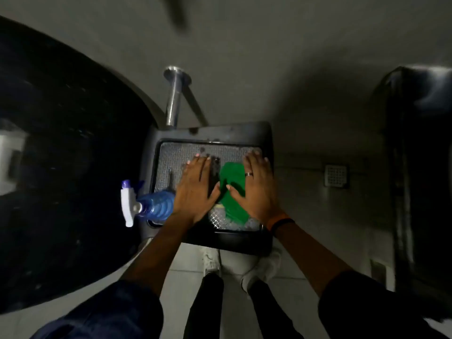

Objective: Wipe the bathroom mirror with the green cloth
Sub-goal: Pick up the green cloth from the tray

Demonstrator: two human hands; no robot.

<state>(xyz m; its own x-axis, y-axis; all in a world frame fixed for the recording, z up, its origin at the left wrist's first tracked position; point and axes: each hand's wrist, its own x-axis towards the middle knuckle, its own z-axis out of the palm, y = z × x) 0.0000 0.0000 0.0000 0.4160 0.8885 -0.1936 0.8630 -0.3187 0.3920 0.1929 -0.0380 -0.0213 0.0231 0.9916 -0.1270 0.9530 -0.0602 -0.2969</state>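
Both hands hovered flat over a dark stool (266,133) in a dim bathroom. The green cloth (233,192) lay on its mesh seat; the right hand (256,189), at 3 o'clock, rested on it, fingers spread. The left hand (195,189), at 9 o'clock, lay spread, gripping nothing. A blue spray bottle (151,204) stood at the stool's 8 o'clock edge.

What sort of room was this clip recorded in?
Most likely a bathroom or washroom, dimly lit. Clues: a square floor drain set in the tiled floor, a blue spray bottle and a green cloth on a stool, with both hands spread flat over it.
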